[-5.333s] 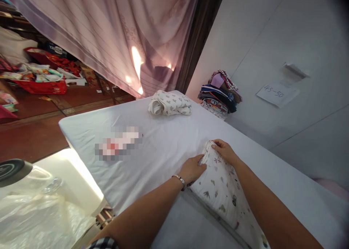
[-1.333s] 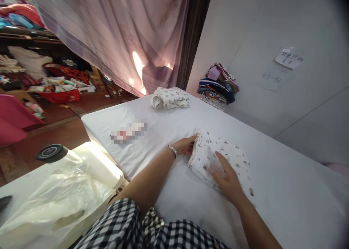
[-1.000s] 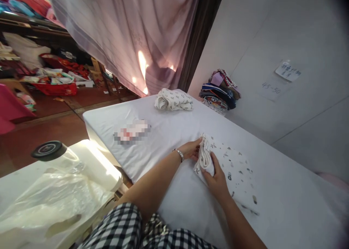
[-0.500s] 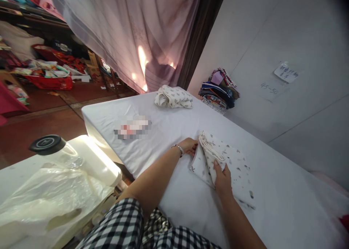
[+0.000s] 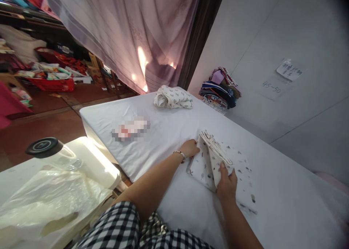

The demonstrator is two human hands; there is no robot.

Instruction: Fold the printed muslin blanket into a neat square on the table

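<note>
A white cloth (image 5: 245,180) with small grey and brown prints lies on the white-covered table (image 5: 283,205), its left part folded over in several layers. My left hand (image 5: 190,148), with a bracelet at the wrist, is closed on the cloth's far left edge; its fingertips are partly hidden. My right hand (image 5: 227,181) grips the folded layers from the near side, thumb on top and fingers underneath. Farther back on the table rests a rolled white cloth (image 5: 174,97) with grey prints.
A blurred-out object (image 5: 131,129) lies on the table's left part. At left, a clear bottle with a black lid (image 5: 45,147) and a plastic bag (image 5: 68,191) rest on a white surface. Folded clothes (image 5: 218,91) are stacked by the wall. A red basket (image 5: 51,83) stands beyond.
My right hand has moved slightly right and nearer with the folded layers, which spread a little more. My left hand stays at the cloth's edge. The view has shifted slightly.
</note>
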